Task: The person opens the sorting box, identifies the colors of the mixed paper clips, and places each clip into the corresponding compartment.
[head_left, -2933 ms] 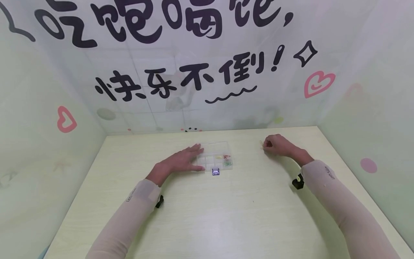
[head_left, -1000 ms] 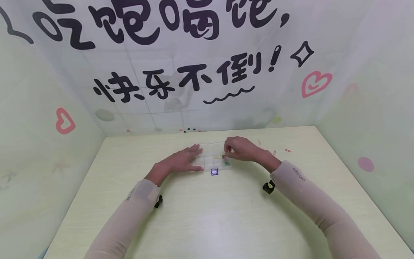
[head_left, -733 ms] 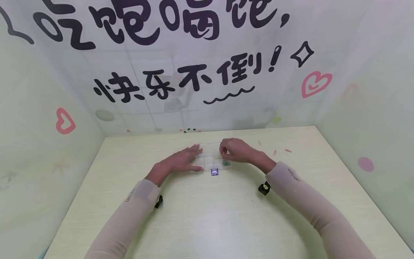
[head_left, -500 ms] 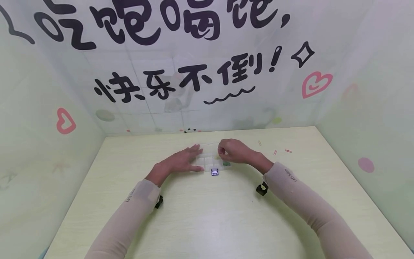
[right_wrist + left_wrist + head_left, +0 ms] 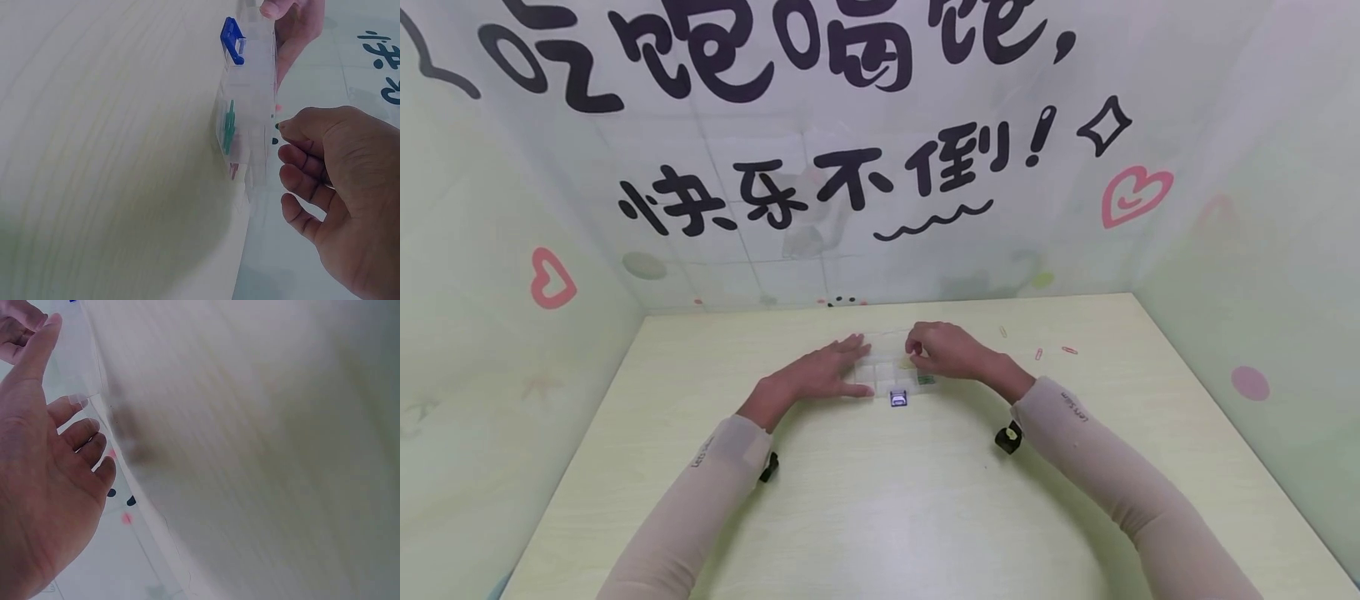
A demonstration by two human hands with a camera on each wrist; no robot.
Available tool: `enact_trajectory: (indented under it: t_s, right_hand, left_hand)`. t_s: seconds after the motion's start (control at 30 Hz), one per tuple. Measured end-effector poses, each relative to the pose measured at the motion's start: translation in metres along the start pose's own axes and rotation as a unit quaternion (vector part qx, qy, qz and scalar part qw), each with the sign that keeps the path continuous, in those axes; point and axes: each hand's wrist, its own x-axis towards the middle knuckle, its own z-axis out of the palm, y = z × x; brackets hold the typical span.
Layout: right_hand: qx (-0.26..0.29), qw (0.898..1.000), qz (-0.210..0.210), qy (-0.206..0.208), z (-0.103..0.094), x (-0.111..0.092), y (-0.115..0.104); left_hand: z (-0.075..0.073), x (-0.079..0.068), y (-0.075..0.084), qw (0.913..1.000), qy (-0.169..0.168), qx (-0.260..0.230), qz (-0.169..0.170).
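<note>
One pale table (image 5: 850,500) carries a lone clear compartment box (image 5: 886,375), flanked by a person's two hands. The left hand (image 5: 823,372) rests against the box's left end, thumb spread wide from extended fingers. The right hand (image 5: 951,348) hovers over the box's right half, fingers curled, thumb and forefinger close together; whether they grip anything cannot be told. A single blue latch (image 5: 898,398) marks the box's near edge. Inside, green clips (image 5: 229,128) lie too bunched to count. Right of the box lie three loose paper clips: two red (image 5: 1070,350) (image 5: 1039,354), one pale (image 5: 1002,332).
</note>
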Motion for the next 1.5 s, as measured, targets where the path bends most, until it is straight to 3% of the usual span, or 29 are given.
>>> enact_trajectory:
  t_s: [0.47,0.93,1.5]
  right_hand:
    - [-0.014,1.000,0.008,0.019,-0.021,-0.021,0.023]
    - [-0.015,0.999,-0.008,0.034,-0.038,-0.045,0.068]
    - [-0.009,0.999,0.038,0.029,-0.048,-0.074,0.113]
  left_hand:
    - [0.000,0.001,0.001,1.0000,-0.004,0.001,-0.002]
    - [0.001,0.001,0.000,1.0000,-0.005,-0.005,-0.005]
    - [0.002,0.002,0.000,0.9998,-0.006,0.000,-0.019]
